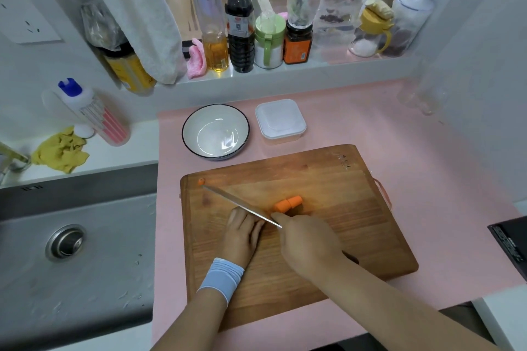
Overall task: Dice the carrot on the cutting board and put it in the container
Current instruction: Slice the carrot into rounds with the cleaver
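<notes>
Wooden cutting board (328, 179) on the pink counter mat (427, 137), right of the steel sink (71, 236). Right hand (308, 242) wrapped round the handle of a kitchen knife (239, 204), fingers clamped on it, forefinger up by the blade's heel. The blade runs diagonally to the far left, spine up, its tip close to a small carrot end (201, 180) at the board's far left corner.

Left hand (242, 232) palm down on the board just left of the blade, fingers together and fairly straight, tips against the blade side. Cannot tell if any carrot lies under them. Blue wristband (221, 279) on that wrist.

Carrot (288, 203): a short stub lying on its side mid-board, just past the right forefinger on the far side of the blade, with a cut line across it so it reads as two chunks touching.

Beyond the board: a square white plastic container (281, 120), no carrot seen in it; just left of it a white bowl (216, 131) with a dark rim. Sauce and oil bottles along the sill (328, 65) behind.
</notes>
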{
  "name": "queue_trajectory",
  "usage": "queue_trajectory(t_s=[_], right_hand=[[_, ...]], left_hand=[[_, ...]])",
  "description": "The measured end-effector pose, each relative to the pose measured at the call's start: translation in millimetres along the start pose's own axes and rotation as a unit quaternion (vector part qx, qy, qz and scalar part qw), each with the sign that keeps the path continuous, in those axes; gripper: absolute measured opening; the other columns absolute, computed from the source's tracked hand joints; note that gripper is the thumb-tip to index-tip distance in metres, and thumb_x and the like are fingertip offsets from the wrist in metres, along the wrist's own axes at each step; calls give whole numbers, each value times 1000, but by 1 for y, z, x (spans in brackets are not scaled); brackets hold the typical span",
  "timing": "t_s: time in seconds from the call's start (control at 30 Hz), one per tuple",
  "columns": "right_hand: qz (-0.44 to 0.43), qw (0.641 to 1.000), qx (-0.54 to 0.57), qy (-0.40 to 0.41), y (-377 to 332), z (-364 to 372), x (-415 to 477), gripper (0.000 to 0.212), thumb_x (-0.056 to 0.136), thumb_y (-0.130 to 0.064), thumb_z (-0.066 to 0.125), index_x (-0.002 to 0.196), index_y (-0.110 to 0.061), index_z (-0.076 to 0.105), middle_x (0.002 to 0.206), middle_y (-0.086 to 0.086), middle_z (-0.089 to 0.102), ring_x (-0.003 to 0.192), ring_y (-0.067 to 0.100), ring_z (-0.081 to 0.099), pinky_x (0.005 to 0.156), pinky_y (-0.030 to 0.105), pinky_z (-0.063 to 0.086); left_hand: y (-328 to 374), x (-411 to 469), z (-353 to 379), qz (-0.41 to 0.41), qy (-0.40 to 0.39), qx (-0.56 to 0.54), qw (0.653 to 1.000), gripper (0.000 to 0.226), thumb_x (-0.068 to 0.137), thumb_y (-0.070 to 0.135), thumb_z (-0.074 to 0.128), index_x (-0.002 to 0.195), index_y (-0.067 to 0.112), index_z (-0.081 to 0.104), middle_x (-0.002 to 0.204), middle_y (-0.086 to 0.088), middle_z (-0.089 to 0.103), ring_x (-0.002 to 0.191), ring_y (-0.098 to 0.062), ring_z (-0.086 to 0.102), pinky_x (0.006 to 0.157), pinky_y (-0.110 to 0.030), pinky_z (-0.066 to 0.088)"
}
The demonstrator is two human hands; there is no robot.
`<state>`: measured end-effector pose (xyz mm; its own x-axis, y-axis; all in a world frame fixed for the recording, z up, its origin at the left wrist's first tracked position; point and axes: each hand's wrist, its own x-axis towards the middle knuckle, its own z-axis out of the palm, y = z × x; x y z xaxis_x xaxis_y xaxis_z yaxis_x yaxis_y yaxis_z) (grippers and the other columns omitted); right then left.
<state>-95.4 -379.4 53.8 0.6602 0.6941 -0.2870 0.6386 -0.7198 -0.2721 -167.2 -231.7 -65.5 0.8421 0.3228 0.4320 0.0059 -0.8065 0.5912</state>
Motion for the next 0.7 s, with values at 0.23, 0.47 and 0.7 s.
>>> queue_trajectory(t_s=[0.23, 0.47, 0.7], right_hand=[[5, 1000, 1, -17, 0, -8, -4, 36, 99, -21, 45, 133, -31, 52, 96, 0, 68, 86, 29, 65, 66, 37, 47], [20, 998, 27, -48, 2, -22, -5, 19, 96, -19, 45, 107, -26, 58, 91, 3, 65, 86, 31, 63, 62, 35, 41], [29, 997, 39, -64, 6, -25, 3, 14, 99, -20, 44, 90, -24, 54, 77, -3, 55, 72, 24, 57, 60, 34, 41]], left_hand=[[-3, -1, 1, -5, -14, 7, 1000, 14, 91, 11, 62, 100, 3, 70, 102, -11, 64, 100, -26, 58, 104, -19, 34], [2, 3, -3, -4, -2, -9, 1000, 4, 86, 4, 69, 89, 5, 71, 91, -6, 62, 92, -19, 56, 95, -17, 38], [2, 4, -4, -10, 3, -15, 1000, 3, 86, 5, 70, 88, 7, 70, 92, -4, 62, 92, -17, 57, 92, -20, 41]])
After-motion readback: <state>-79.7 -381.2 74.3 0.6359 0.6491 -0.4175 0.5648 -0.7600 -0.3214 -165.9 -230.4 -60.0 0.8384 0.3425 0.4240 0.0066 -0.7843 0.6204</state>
